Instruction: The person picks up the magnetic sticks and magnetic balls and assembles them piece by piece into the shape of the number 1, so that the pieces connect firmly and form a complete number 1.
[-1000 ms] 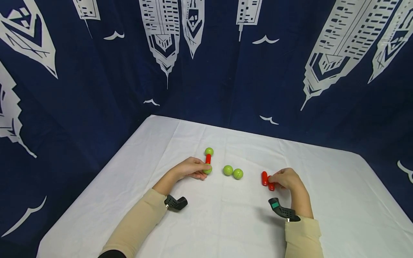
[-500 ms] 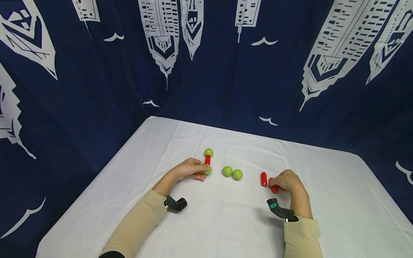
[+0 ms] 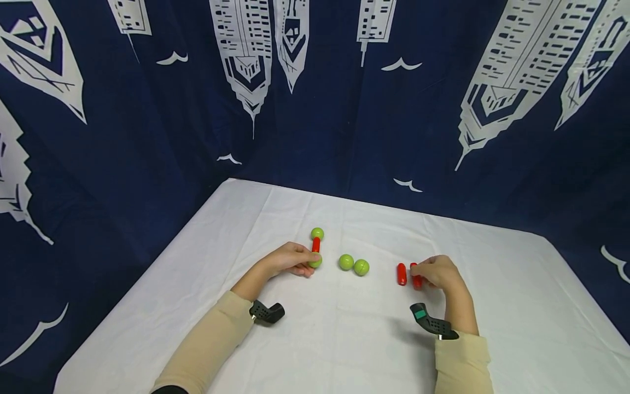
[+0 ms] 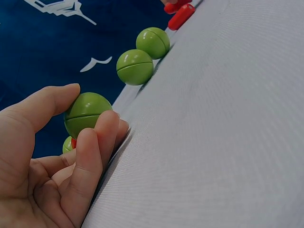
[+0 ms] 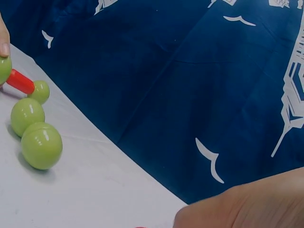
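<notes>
With thumb and fingertips my left hand [image 3: 290, 257] pinches a green ball [image 4: 88, 115], which has a seam around its middle. A short red rod [image 3: 316, 244] runs from that ball to a second green ball [image 3: 317, 233] on the far side, lined up like a dumbbell. My right hand [image 3: 439, 272] pinches another red rod [image 3: 417, 282] low over the cloth, its upper part partly behind the fingers. Just left of it lies a loose red rod [image 3: 401, 274]. In the right wrist view, the right fingers' grip is out of frame.
Between the hands, two more green balls, a left one [image 3: 346, 262] and a right one [image 3: 361, 267], sit side by side on the white cloth [image 3: 364, 334]. A dark blue curtain [image 3: 320, 148] with white building prints hangs behind the table.
The rod in my right hand has come apart from the loose rod, tilted, then shifted slightly away from me, leaving a small gap. My left hand keeps its pinch on the ball.
</notes>
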`<state>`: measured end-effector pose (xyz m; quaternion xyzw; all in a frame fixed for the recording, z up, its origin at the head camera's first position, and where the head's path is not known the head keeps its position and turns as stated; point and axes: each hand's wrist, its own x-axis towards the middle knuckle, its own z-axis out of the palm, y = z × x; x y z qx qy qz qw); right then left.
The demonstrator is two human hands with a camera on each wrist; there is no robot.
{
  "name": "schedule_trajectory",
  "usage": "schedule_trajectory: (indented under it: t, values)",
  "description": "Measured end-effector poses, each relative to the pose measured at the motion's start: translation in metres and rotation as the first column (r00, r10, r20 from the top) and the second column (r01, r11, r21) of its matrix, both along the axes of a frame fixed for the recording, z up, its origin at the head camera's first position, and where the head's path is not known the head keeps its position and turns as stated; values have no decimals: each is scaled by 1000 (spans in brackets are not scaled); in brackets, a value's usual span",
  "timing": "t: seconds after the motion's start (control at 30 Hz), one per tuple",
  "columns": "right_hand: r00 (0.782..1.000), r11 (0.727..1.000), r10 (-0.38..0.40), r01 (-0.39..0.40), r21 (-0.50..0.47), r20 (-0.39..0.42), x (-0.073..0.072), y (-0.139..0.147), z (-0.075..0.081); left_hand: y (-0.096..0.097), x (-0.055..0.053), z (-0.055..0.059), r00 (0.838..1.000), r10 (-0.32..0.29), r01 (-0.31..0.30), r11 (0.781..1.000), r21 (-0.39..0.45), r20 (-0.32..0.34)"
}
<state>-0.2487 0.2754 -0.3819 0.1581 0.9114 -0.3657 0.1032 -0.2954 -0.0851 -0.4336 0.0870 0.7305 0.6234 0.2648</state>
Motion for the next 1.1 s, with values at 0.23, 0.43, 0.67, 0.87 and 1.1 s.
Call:
schedule_trajectory:
  t: [0.23,0.43,0.67,0.87,1.1]
  values:
    - [989,988,-98,84,-131,-107,0,-6,3,1,0,0,1000,4,-4,1000,3,1]
    - [965,950,-222,181,-253,-142,-9,-9,-1,1,1,1,1000,2,-2,1000,8,5]
    - [974,924,-182,123,-361,-133,-5,-17,8,0,2,3,1000,3,-3,1000,1,-2]
    - [981,914,-131,64,-402,-141,-4,-28,13,1,3,4,1000,4,-4,1000,-5,-1]
    - [984,900,-115,45,-433,-137,-5,-36,16,1,3,4,1000,5,-5,1000,-7,-3]
